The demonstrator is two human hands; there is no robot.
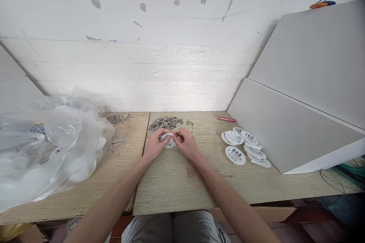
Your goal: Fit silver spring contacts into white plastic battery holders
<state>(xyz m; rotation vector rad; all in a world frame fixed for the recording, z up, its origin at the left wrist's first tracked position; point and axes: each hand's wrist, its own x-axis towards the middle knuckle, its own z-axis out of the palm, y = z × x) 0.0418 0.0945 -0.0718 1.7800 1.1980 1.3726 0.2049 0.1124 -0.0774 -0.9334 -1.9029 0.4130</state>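
Note:
Between my hands, just above the wooden table point(176, 182), is a round white plastic disc point(170, 143) with small dark metal parts on it. My left hand point(156, 143) grips its left edge, thumb on top. On the disc's right side my right hand point(185, 142) is closed, thumb and fingertips pressed against it; any small part pinched there is too small to make out. Right behind the hands lies a heap of small metal clips point(165, 122). Similar white discs point(235, 155) fitted with metal strips lie in a loose group to the right.
A large clear plastic bag point(71, 140) of white pieces fills the table's left side, beside scattered small metal pieces point(117, 142). A red pen point(226, 119) lies near the wall. Grey-white panels point(285, 121) stand at the right, with green wires point(349, 172) near the edge.

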